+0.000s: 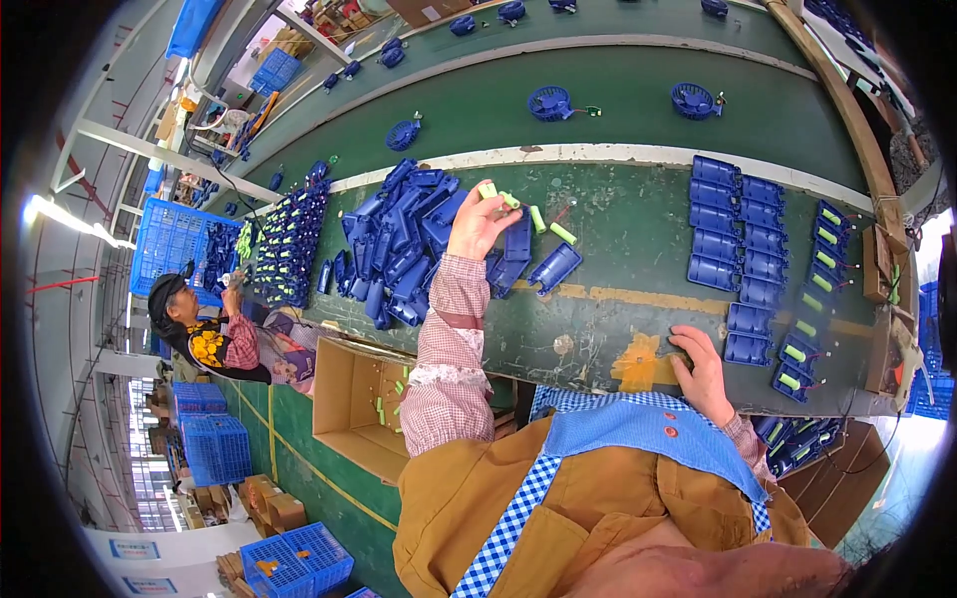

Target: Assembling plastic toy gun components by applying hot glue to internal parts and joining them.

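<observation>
My left hand (477, 225) is raised over the right edge of a heap of blue plastic housings (401, 239). Its fingers are closed around light green cylindrical battery cells (488, 190). Just right of it, another green battery cell (538, 218) and a second loose cell (563, 233) lie on the bench, close to a single blue half-shell (555, 269). My right hand (704, 377) rests at the bench's near edge with fingers apart and holding nothing. It is nearest to an orange tape patch (636, 363) and the lower end of the rows of blue shells (746, 337).
Blue shells with green cells (795, 354) stand in a column at the right. Beyond the bench, a green conveyor (638, 110) carries blue fan parts (549, 104). An open cardboard box (349, 409) sits below the near edge. A co-worker (214, 329) works at the left.
</observation>
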### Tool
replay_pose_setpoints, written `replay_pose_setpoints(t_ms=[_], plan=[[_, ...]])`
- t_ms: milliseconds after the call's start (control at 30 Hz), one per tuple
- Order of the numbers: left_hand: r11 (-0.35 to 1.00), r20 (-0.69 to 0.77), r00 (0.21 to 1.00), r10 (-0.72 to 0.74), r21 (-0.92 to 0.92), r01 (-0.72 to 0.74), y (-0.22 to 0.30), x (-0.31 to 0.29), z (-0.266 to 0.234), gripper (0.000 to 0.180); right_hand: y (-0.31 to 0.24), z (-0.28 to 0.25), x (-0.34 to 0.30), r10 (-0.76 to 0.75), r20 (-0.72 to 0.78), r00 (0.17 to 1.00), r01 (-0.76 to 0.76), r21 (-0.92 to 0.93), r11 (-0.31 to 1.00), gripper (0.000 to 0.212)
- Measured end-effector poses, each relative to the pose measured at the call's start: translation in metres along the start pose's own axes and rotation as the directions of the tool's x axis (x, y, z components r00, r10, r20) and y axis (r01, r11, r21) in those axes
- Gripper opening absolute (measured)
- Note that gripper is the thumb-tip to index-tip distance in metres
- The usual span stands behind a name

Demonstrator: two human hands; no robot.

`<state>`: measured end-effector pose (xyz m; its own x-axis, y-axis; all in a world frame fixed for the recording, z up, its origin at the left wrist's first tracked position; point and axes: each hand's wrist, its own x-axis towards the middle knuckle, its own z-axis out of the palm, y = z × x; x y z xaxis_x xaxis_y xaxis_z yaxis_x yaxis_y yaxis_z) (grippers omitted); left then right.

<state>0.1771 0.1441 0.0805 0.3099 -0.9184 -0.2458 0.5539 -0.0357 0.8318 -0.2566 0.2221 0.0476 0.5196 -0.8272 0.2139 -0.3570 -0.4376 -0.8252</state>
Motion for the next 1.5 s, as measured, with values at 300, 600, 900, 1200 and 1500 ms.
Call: replay_pose_setpoints(t_ms=[300, 600, 900, 1200, 1500], plan=[[0.573, -0.176, 0.895, 0.410, 0.813, -0.103, 0.000, -0.017, 0.000, 0.045, 0.002, 0.000, 0.000, -0.002, 0.006, 1.000, 0.002, -0.029, 1.000, 0.030], [-0.251, 0.365, 0.838, 0.405, 0.926, -0.281, -0.051, -0.045, -0.002, 0.031, 0.002, 0.001, 0.002, -0.026, 0.001, 1.000, 0.026, -0.045, 0.999, 0.031], [0.499, 0.042, 0.998, 0.040, 0.865, -0.056, -0.049, -0.069, 0.028, 0.030, 0.004, 0.002, 0.002, -0.045, -0.005, 0.999, 0.044, -0.067, 0.997, 0.031], [0.032, 0.278, 0.912, 0.303, 0.953, -0.301, -0.079, -0.075, 0.028, 0.040, 0.004, 0.003, 0.001, -0.011, 0.007, 1.000, 0.011, -0.063, 0.998, 0.030], [0.274, 0.456, 0.863, 0.217, 0.820, -0.502, -0.093, -0.098, 0.070, 0.056, 0.005, 0.002, 0.002, -0.018, 0.005, 1.000, 0.018, -0.045, 0.999, 0.029]])
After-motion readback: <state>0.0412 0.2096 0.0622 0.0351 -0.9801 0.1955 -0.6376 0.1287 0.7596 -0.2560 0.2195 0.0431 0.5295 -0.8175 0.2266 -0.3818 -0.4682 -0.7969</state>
